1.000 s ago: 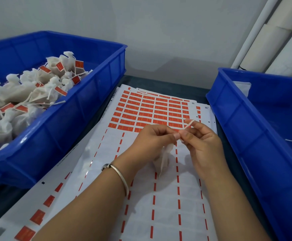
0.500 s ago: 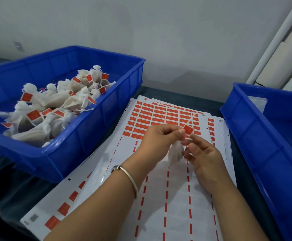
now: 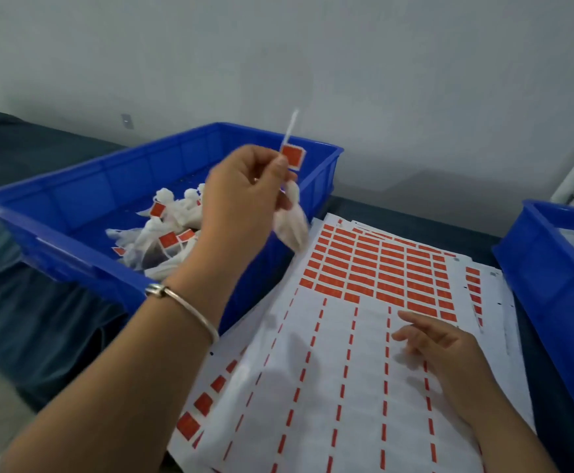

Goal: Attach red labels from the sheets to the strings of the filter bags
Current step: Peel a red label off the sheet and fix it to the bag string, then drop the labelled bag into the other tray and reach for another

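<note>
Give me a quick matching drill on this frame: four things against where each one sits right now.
Things:
1. left hand
2. right hand
3. labelled bag pile
4. label sheets

Places or states:
A. lying flat between the two bins
B. raised, pinching a labelled filter bag by its string
C. inside the left blue bin
D. open above the sheets, holding nothing

Pairs: 1-B, 2-D, 3-C, 4-A
</note>
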Available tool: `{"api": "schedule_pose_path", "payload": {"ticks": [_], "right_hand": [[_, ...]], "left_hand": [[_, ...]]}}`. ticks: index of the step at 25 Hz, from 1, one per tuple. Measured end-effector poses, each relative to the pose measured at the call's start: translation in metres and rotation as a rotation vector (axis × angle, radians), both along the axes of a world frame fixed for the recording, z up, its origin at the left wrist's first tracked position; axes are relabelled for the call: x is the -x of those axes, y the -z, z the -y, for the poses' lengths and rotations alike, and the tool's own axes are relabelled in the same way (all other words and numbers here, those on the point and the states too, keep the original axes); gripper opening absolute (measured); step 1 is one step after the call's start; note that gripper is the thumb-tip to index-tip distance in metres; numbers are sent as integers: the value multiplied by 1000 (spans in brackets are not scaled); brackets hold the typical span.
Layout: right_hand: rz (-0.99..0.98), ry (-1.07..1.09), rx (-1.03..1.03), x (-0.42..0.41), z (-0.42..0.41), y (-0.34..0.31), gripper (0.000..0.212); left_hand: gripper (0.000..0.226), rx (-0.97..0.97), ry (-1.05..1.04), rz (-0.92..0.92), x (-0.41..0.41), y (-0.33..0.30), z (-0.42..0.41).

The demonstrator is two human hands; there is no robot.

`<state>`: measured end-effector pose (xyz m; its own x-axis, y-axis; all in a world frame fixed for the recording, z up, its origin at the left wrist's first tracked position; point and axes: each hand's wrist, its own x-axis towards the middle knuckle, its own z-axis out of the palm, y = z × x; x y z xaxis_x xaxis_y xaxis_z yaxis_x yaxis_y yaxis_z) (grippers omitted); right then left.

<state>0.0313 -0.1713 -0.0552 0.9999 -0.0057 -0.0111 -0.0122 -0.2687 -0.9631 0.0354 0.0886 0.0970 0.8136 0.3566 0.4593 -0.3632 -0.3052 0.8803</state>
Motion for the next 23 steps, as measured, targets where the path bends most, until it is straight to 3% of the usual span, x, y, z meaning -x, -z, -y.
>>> {"api": "schedule_pose_path", "payload": {"ticks": [4,11,16,20,23], "right_hand": [[17,21,21,-2,3,1,32],[36,55,70,-6,3,1,33],[38,70,83,-6,0,0,31],[15,89,99,-5,-3,2,19],[-34,95,71,0,-10,-5,13]], "left_hand": [[14,-147,-263,61,0,-17,-60],[18,-363,-463,-253,8,14,-141],[14,-798,-243,-572,11,48,-136],[12,-780,-211,-547,12,43,-123],[7,-723,-202,-414,15,33,-93]]}}
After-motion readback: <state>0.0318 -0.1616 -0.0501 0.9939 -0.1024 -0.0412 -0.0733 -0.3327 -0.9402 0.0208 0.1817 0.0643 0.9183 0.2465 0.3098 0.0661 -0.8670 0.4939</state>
